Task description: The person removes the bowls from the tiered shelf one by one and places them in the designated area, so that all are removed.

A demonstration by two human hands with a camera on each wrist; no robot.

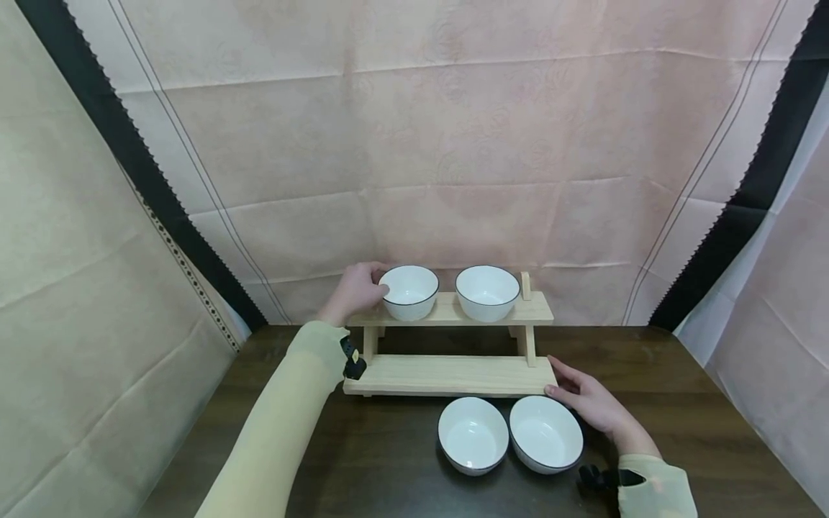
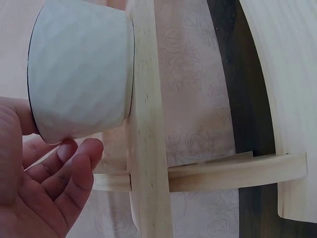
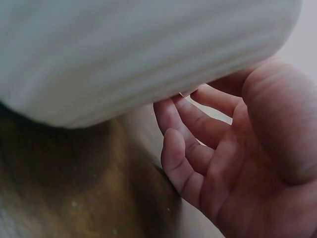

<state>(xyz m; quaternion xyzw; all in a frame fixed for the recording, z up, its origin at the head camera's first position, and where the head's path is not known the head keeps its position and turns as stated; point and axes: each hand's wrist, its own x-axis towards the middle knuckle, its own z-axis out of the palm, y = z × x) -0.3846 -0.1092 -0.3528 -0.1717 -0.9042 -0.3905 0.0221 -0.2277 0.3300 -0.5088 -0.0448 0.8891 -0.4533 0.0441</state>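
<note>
My left hand point(image 1: 359, 291) is at a white bowl point(image 1: 409, 306) with a dark rim, on the left of a wooden stand's upper shelf point(image 1: 447, 314). Its thumb lies over the rim and the fingers are against the textured outer wall point(image 2: 81, 74), pinching the bowl. My right hand point(image 1: 592, 403) is at the right end of the lower shelf point(image 1: 447, 378), fingertips right at its edge and fingers loosely bent. In the right wrist view a white bowl point(image 3: 138, 54) hides some of those fingertips. On the dark table, a white bowl point(image 1: 546, 435) stands near that hand.
Another white bowl point(image 1: 487, 295) stands on the upper shelf's right side, by an upright wooden peg point(image 1: 525, 285). A further white bowl point(image 1: 473, 437) stands on the table point(image 1: 363, 460) in front of the stand. Fabric walls point(image 1: 453, 144) enclose the table behind and at both sides.
</note>
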